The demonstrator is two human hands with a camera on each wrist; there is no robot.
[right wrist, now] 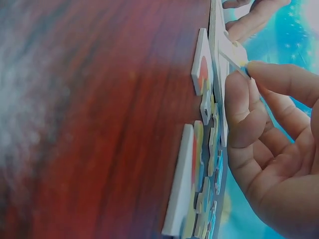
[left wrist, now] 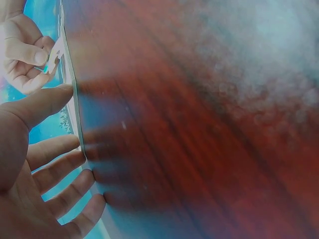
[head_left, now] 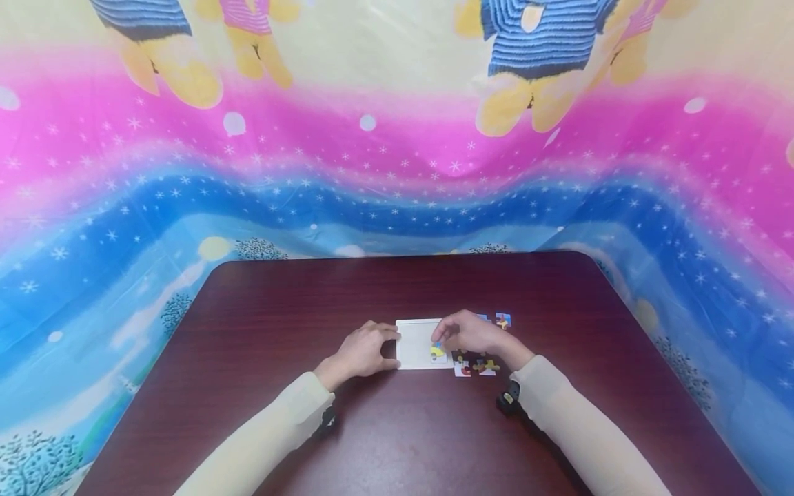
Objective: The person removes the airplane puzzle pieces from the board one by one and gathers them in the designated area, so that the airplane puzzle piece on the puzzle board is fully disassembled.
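A white puzzle tray (head_left: 412, 344) with a raised rim lies on the table. My left hand (head_left: 362, 350) is at its left edge, thumb near the front corner and fingertips along the side. In the left wrist view those fingers (left wrist: 60, 172) are spread and nearly straight, touching the tray's edge. Over the tray's right part, my right hand (head_left: 474, 333) pinches a jigsaw piece (head_left: 438, 353) with yellow and blue on it. The right wrist view has this piece (right wrist: 234, 57) tilted between thumb and index finger, its far end close over the tray.
Several loose jigsaw pieces (head_left: 486, 367) lie right of the tray, partly hidden under my right hand and wrist. One more piece (head_left: 503, 320) sits farther back. The dark reddish table (head_left: 298, 296) reaches back to a printed cloth (head_left: 384, 179).
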